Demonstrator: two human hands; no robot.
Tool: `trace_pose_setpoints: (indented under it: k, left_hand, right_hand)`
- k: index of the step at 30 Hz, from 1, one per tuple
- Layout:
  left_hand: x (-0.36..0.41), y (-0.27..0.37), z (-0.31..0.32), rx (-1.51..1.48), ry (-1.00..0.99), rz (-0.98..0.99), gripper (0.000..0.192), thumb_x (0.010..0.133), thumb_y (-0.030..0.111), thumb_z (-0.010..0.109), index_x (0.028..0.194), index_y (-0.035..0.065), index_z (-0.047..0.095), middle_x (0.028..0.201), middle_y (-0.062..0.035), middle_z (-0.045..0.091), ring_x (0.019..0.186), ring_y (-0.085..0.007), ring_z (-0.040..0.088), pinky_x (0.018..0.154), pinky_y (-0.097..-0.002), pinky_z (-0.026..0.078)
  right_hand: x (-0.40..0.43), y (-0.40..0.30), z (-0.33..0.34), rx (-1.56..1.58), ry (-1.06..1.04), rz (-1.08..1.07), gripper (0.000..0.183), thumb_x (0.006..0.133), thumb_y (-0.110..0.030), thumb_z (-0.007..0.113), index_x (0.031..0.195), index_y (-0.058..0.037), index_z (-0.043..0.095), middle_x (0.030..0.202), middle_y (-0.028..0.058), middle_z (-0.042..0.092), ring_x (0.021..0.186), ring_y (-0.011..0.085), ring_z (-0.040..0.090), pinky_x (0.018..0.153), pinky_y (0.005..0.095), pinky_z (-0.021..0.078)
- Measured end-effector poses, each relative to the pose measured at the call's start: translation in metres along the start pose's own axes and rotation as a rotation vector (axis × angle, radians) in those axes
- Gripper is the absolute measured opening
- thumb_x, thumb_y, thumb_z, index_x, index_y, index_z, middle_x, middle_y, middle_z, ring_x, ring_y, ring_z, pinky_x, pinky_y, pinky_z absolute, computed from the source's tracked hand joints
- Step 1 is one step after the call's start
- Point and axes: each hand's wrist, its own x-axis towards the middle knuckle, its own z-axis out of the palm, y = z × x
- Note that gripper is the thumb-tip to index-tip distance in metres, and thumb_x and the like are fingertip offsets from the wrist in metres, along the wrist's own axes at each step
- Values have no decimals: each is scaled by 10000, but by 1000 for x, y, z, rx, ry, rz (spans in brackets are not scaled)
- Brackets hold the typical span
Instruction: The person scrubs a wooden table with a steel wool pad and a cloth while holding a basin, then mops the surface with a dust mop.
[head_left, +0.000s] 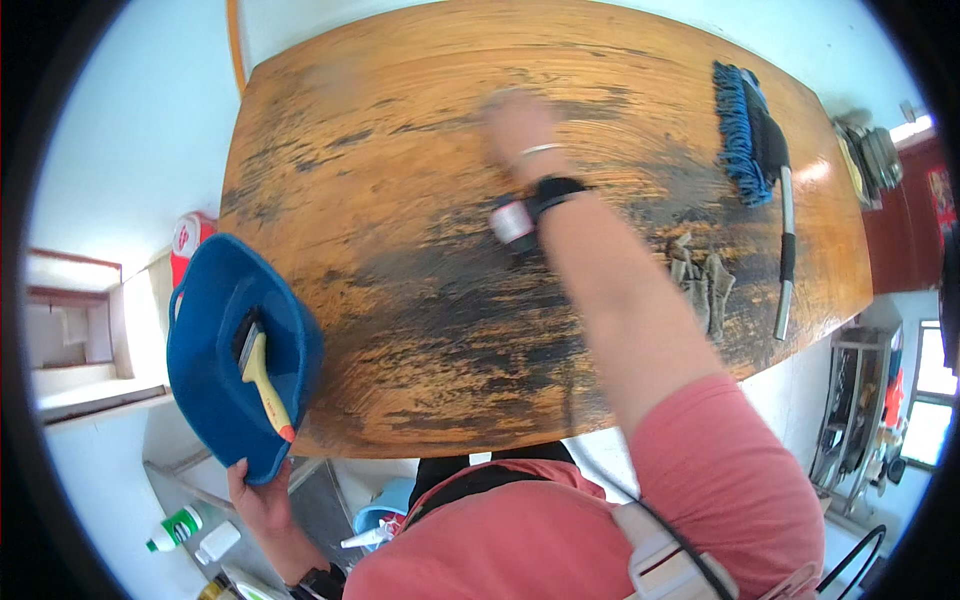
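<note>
My left hand grips the lower rim of a blue plastic basin, tilted at the left edge of a worn wooden table. Inside the basin lies a paintbrush with a cream handle and dark bristles. My right hand, blurred, reaches over the upper middle of the table; whether it holds anything is not plain. A small dark bottle or jar with a pale label is beside my right wrist. Crumpled greyish gloves or cloth lie to the right of my forearm.
A mop head with blue fringe and its short metal handle lie at the table's right. Behind the basin is a red container. Green-and-white and white bottles lie low at left. Metal shelving stands at far right.
</note>
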Motion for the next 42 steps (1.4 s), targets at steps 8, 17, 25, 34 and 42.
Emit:
trace_pose_setpoints:
  k: [8,17,25,34,42]
  left_hand:
    - [-5,8,20,30,-27,-23,509,719,131,545,1181,-6,383,1124,-165,502,948,-283,540,770,-380,480]
    - [-1,10,-1,18,-21,-60,497,722,150,505,1180,5,376,1145,-160,490,975,-304,538,751,-421,488]
    - [-15,20,-6,18,18,-15,444,731,158,530,1141,33,411,1060,-128,547,850,-260,591,622,-355,520]
    - [-12,28,-22,-12,1,28,455,722,163,531,1143,41,410,1060,-125,546,871,-260,578,670,-362,501]
    - [7,20,-44,-12,-17,-22,464,705,170,532,1136,37,423,1064,-132,545,863,-271,584,672,-380,511]
  right_hand:
    - [4,-13,-1,333,-8,194,300,766,-292,492,899,-54,616,952,157,587,930,306,553,778,433,444]
    - [-103,207,-10,-39,35,1073,426,782,-364,459,1089,-81,543,1077,165,551,1027,309,511,857,418,401]
    - [34,-6,-14,246,-105,247,309,818,-317,436,948,-91,603,997,115,585,917,266,562,790,403,442]
    - [-54,-247,-35,561,70,-464,219,704,-268,544,773,-82,636,892,135,597,838,281,567,718,383,442]
    - [-33,44,-11,200,-43,157,308,766,-285,526,835,7,592,915,185,581,851,355,539,777,436,415]
